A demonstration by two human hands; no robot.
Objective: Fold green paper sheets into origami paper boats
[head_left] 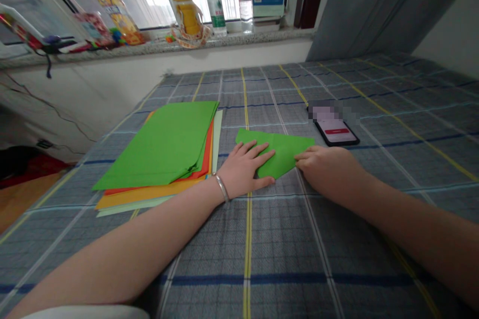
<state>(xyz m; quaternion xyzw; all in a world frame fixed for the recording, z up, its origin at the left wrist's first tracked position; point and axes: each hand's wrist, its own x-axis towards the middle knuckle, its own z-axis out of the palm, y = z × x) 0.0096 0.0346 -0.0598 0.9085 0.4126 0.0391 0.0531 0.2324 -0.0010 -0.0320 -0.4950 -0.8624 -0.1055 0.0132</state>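
A folded piece of green paper [284,152] lies flat on the checked cloth in the middle of the head view. My left hand [245,167] rests on its left part with the fingers spread; a silver bangle circles that wrist. At the paper's lower right edge, my right hand [325,167] is closed, with its curled fingers pressed on the paper. Part of the sheet is hidden under both hands. To the left sits a stack of coloured paper [160,144], green on top, with orange, yellow and pale green sheets below.
A phone [337,129] with a lit screen lies right of the folded paper. The checked cloth [284,249] covers the whole surface. Along the windowsill [130,50] stand several bottles, a yellow flask [188,15] and a box [268,2]. A grey curtain [362,5] hangs at the right.
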